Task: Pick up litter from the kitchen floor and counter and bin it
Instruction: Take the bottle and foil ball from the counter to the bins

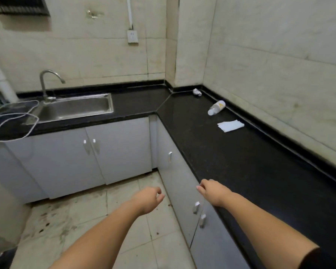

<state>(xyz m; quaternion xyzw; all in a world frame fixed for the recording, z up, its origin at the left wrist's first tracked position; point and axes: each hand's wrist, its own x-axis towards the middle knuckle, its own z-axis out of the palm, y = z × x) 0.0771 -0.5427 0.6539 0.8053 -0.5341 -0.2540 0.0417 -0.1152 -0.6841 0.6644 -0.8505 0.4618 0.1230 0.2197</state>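
Observation:
Three pieces of litter lie on the black L-shaped counter (231, 162) along the right wall: a crumpled paper ball (197, 92) in the far corner, a plastic bottle (216, 107) on its side, and a flat white tissue (230, 126) nearest to me. My right hand (213, 192) hovers over the counter's front edge, well short of the tissue, fingers loosely apart and holding nothing. My left hand (148, 199) hangs over the floor, fingers loosely curled and empty. No bin is clearly in view.
A steel sink (74, 107) with a tap (47, 82) sits at the back left. A white cord (14, 123) loops on the counter beside it. Grey cabinet doors (109, 150) run under both counters. The tiled floor (81, 220) is stained.

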